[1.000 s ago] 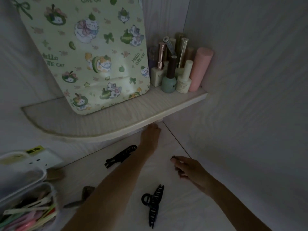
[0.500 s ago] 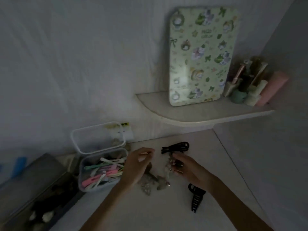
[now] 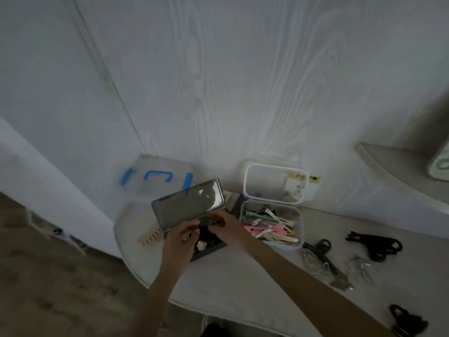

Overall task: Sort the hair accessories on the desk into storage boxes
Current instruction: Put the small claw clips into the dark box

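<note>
Both hands have moved from the middle of the table to the dark box at its left end.

Left hand [image 3: 180,237] hangs over the dark box [image 3: 209,249], fingers curled; whether it holds anything is unclear in the blur. Right hand [image 3: 224,227] meets it over the same box, fingertips pinching a small dark accessory [image 3: 217,221] at the base of the raised smoky lid [image 3: 188,206]. A white flower piece [image 3: 201,244] lies in the box just under the hands. Right of the right hand, touching the dark box, stands the clear box [image 3: 300,229] of pastel clips [image 3: 269,228], lid up. Beyond the right forearm, black claw clips [image 3: 374,244] and silver clips [image 3: 313,261] lie on the table [image 3: 243,283]. Left of the left hand lies a cream comb [image 3: 149,235]; behind it stands a blue-latched tub [image 3: 155,181].
</note>
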Available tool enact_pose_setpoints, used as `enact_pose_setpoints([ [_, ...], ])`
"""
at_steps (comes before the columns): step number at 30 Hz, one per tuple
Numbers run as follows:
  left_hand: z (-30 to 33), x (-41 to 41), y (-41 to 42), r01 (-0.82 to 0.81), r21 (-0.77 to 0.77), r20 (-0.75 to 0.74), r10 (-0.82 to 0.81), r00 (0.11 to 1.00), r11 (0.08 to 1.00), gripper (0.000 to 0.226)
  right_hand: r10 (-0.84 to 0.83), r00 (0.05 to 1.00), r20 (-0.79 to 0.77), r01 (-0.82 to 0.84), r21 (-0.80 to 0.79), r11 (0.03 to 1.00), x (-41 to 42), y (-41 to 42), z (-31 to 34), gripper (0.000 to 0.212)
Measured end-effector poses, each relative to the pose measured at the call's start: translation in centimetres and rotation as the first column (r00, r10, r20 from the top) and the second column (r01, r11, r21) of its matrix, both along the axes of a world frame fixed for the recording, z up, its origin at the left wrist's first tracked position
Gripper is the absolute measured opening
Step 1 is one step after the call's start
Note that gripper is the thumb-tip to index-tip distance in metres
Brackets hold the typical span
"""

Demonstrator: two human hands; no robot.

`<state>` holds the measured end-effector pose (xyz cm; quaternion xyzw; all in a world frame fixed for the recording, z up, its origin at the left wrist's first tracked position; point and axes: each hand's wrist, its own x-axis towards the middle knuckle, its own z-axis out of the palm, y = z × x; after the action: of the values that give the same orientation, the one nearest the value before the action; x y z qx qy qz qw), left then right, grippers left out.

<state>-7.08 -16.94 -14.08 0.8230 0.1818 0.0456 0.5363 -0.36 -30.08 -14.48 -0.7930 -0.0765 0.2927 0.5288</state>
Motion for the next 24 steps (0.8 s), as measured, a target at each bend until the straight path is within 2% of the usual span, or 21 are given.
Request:
enact_pose_setpoints([
  [2, -0.2, 0.2, 0.8, 0.093, 0.033, -0.049, -0.092, 0.995, 0.995, 0.021, 0.113, 0.976, 0.185, -0.084, -0.157, 0.984, -0.2, 0.5, -0.4, 0.051],
  [4, -0.6, 0.7, 0.9, 0.162, 0.082, -0.072, -0.157, 0.985, 0.983, 0.022, 0.194, 0.924, 0.329, -0.096, -0.291, 0.952, -0.8, -0.8, -0.6, 0.053],
  [7, -1.3, 2.1, -0.4, 0.22, 0.145, -0.118, -0.204, 0.972, 0.965, 0.025, 0.241, 0.766, 0.596, 0.085, -0.466, 0.881, -1.5, -5.1, -1.2, 0.044],
  [8, -1.5, 2.5, -0.9, 0.231, 0.156, -0.131, -0.212, 0.969, 0.96, 0.027, 0.268, 0.72, 0.64, 0.155, -0.525, 0.837, -1.6, -6.4, -2.0, 0.043],
  [9, -1.8, 3.2, -2.2, 0.263, 0.174, -0.137, -0.241, 0.961, 0.949, 0.028, 0.28, 0.725, 0.629, 0.215, -0.593, 0.776, -1.6, -8.3, -2.4, 0.044],
  [12, -2.8, 5.1, -6.5, 0.379, 0.308, -0.196, -0.331, 0.923, 0.873, 0.027, 0.19, 0.838, 0.512, 0.292, -0.714, 0.636, -2.2, -12.9, -4.3, 0.053],
  [13, -3.1, 5.5, -7.8, 0.414, 0.372, -0.23, -0.349, 0.908, 0.831, 0.025, 0.152, 0.872, 0.466, 0.276, -0.724, 0.632, -2.5, -14.1, -4.7, 0.063],
  [15, -3.1, 6.1, -9.9, 0.475, 0.504, -0.315, -0.358, 0.879, 0.721, 0.025, 0.143, 0.882, 0.448, 0.249, -0.702, 0.667, -3.1, -15.9, -5.4, 0.085],
  [17, -3.5, 6.4, -11.3, 0.492, 0.574, -0.34, -0.356, 0.871, 0.655, 0.024, 0.131, 0.888, 0.44, 0.24, -0.689, 0.684, -3.8, -17.1, -5.5, 0.094],
  [21, -4.1, 7.0, -13.4, 0.525, 0.628, -0.317, -0.427, 0.847, 0.574, 0.022, 0.078, 0.906, 0.416, 0.258, -0.689, 0.678, -4.1, -19.3, -4.7, 0.092],
  [24, -3.3, 7.0, -16.4, 0.567, 0.595, -0.335, -0.465, 0.819, 0.57, 0.03, 0.07, 0.916, 0.394, 0.285, -0.765, 0.578, -4.6, -22.5, -4.8, 0.073],
])
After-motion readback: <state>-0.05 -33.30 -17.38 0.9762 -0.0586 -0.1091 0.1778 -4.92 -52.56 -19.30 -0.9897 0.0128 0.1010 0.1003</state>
